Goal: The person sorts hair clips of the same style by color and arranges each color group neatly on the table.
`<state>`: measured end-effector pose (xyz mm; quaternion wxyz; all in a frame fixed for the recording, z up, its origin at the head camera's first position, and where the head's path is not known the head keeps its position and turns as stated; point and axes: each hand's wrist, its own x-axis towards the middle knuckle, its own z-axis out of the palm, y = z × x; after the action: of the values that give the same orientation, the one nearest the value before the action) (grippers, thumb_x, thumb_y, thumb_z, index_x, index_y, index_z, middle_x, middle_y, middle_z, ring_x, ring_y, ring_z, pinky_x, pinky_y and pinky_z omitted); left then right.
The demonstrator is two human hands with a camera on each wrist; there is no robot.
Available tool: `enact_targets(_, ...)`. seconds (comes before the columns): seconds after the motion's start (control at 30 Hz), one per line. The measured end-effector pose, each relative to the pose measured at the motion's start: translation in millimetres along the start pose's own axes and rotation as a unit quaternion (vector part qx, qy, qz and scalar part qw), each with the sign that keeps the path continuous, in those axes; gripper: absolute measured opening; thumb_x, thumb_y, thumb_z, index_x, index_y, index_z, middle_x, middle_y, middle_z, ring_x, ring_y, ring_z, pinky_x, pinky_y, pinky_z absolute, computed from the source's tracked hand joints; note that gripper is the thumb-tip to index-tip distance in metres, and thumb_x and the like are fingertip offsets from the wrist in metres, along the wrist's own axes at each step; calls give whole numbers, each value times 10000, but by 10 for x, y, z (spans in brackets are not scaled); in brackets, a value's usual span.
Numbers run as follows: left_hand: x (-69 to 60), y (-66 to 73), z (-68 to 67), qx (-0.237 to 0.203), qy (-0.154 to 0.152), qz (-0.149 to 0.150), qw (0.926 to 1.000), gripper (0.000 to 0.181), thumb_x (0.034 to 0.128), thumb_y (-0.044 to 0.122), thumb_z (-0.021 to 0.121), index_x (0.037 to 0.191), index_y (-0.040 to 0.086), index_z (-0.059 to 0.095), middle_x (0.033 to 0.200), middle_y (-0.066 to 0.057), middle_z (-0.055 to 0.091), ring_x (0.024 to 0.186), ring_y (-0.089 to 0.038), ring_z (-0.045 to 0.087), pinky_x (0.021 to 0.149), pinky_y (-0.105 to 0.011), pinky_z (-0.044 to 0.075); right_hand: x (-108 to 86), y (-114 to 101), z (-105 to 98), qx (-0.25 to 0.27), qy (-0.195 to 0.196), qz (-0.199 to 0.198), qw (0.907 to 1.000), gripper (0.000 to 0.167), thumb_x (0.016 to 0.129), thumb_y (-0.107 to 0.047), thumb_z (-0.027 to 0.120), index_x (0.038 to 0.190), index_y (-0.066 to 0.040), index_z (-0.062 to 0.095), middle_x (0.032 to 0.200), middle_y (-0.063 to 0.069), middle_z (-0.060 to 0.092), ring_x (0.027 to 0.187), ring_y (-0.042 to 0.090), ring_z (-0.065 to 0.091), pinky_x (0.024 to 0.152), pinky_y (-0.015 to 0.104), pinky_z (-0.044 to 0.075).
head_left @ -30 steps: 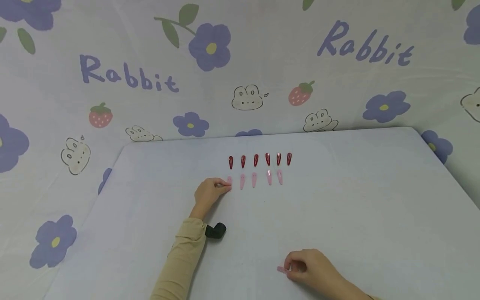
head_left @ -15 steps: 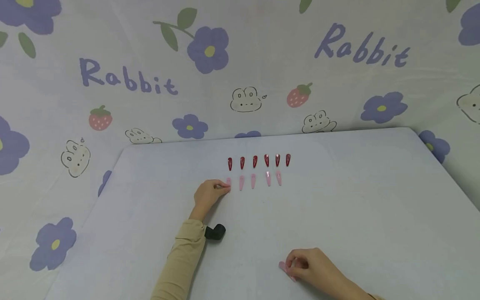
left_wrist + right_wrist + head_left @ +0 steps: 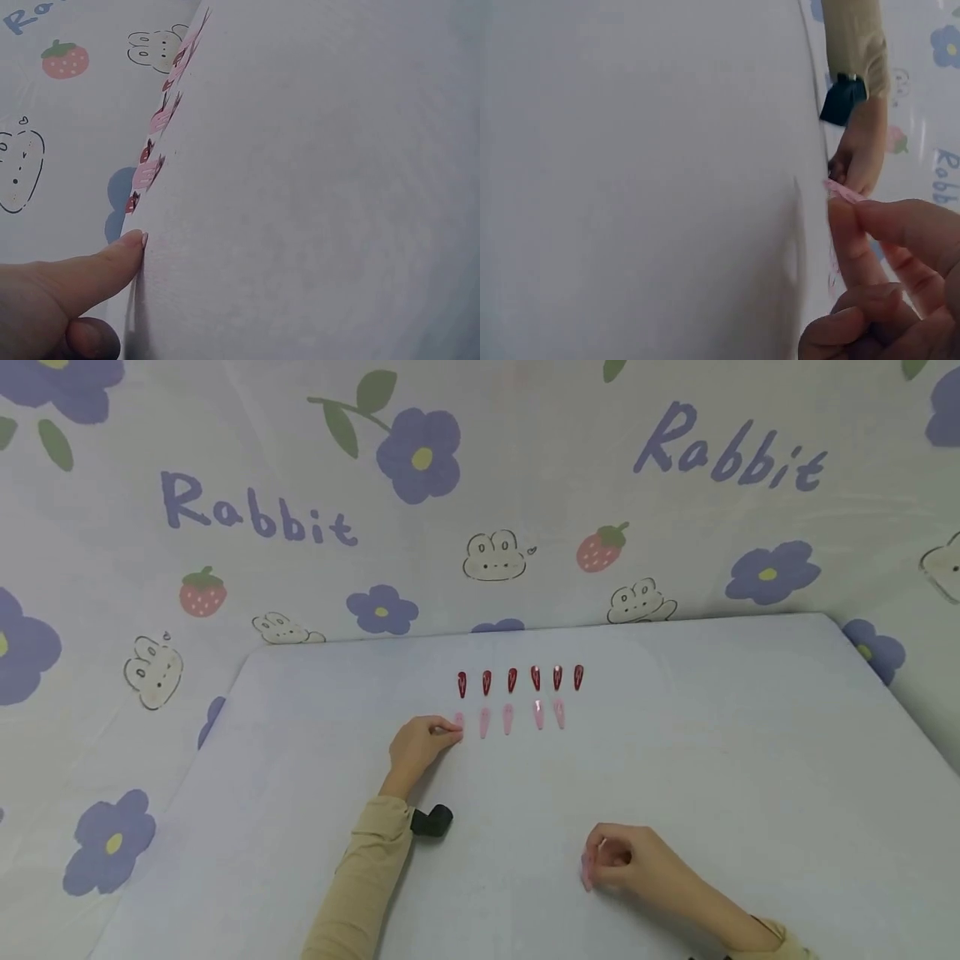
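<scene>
My left hand [image 3: 422, 747] stays at the left end of a row of pink snap hair clips, its thumb and forefinger pinching the lower end of the leftmost pink hair clip [image 3: 459, 720]. The left wrist view shows that clip's edge at the fingertip. Nearer the front, my right hand [image 3: 641, 864] holds another pink hair clip [image 3: 587, 872] upright between thumb and fingers, seemingly above the table; its fingers hide part of it. In the right wrist view this clip [image 3: 844, 192] juts out past the fingertips.
Several red hair clips [image 3: 512, 680] lie in a row behind the pink clips [image 3: 507, 719] on the white table [image 3: 712, 735]. A printed cloth [image 3: 525, 460] hangs behind. A black wrist device [image 3: 432, 821] sticks out from the left sleeve [image 3: 367, 868].
The right hand has moved forward and slightly right, turning its pink hair clip from lying nearly sideways to upright. The left hand and the rows of clips have stayed in place.
</scene>
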<state>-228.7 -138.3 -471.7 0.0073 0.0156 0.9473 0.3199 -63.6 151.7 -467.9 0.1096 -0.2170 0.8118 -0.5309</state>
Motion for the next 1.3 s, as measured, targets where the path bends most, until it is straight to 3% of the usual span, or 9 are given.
enact_targets(0.23,40,-25,14,64,-10,-22,10000,188,743,344,718,867,203,734,635,55,561,561,-122,432,470,-244,305,236,35,-288,-293,365,400,9981,116,771,-17,663,818,-101,598,675,-26,563,590,86,470,502,228,385)
enact_targets(0.47,65,-31,-32,83,-76,-120,9999,187,747,342,714,874,207,732,673,54,574,592,-132,449,495,-250,322,575,255,-512,77,434,586,9973,68,808,-33,619,871,-25,595,693,46,528,567,118,433,479,238,360)
enact_targets(0.6,59,-25,-30,70,-99,-101,9999,183,754,331,710,874,194,732,674,46,563,595,-137,437,500,-254,318,804,365,-657,-198,680,838,9940,84,813,-56,616,880,-12,588,673,45,507,528,120,406,456,250,345)
enact_targets(0.8,69,-36,5,140,-155,-113,9997,184,751,350,709,876,216,731,674,50,561,588,-128,433,493,-248,322,1120,470,-802,-1023,1293,1268,9781,138,789,-92,648,868,1,583,686,26,506,616,159,424,537,285,341)
enact_targets(0.93,79,-49,10,167,-187,-118,9996,190,742,352,716,870,212,731,681,48,571,589,-129,441,492,-250,330,1245,512,-812,-1206,1623,1657,9652,162,774,-123,668,854,2,603,693,22,539,646,166,444,574,285,349)
enact_targets(1.3,80,-88,-24,147,-134,-103,9997,186,740,340,720,865,203,730,670,48,567,582,-130,437,489,-251,319,1444,391,-841,-1240,1230,2496,9525,178,802,-140,636,891,12,611,677,34,559,573,136,472,522,252,381)
